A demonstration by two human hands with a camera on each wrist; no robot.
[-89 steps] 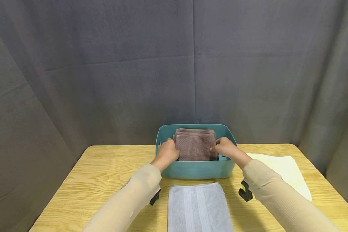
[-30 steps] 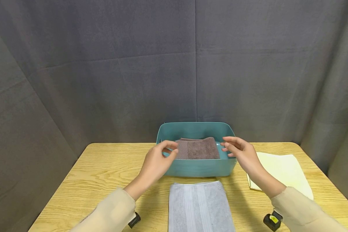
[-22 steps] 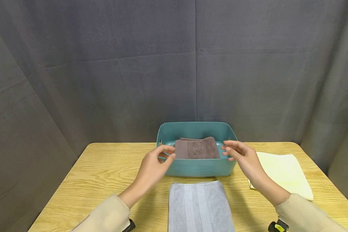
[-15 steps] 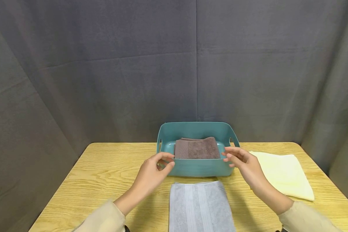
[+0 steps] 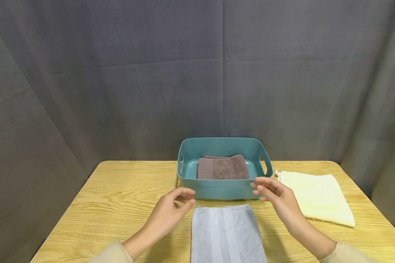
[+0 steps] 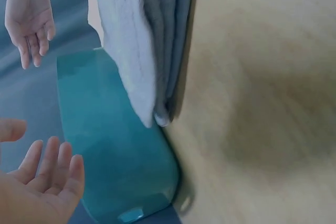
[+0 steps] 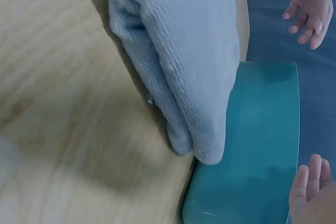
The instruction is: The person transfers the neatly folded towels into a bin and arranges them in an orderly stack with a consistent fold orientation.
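Observation:
Both hands hover empty above the table, in front of a teal bin (image 5: 222,190). My left hand (image 5: 169,208) is at the upper left of a folded grey towel (image 5: 227,233), its fingers loosely bent. On the other side, my right hand (image 5: 281,201) hangs near the bin's front right corner with relaxed fingers. A folded brown towel (image 5: 228,168) lies inside the bin. In the left wrist view the grey towel (image 6: 142,35) shows several stacked layers; in the right wrist view its thick fold (image 7: 178,61) faces the camera.
A folded pale yellow towel (image 5: 317,197) lies on the wooden table (image 5: 118,204) at the right. Behind the table hangs a grey curtain (image 5: 151,91). The bin has a handle hole in each end.
Three seconds ago both hands held the brown towel in the bin. They let go of it, and it now lies there while both hands have drawn back toward the grey towel.

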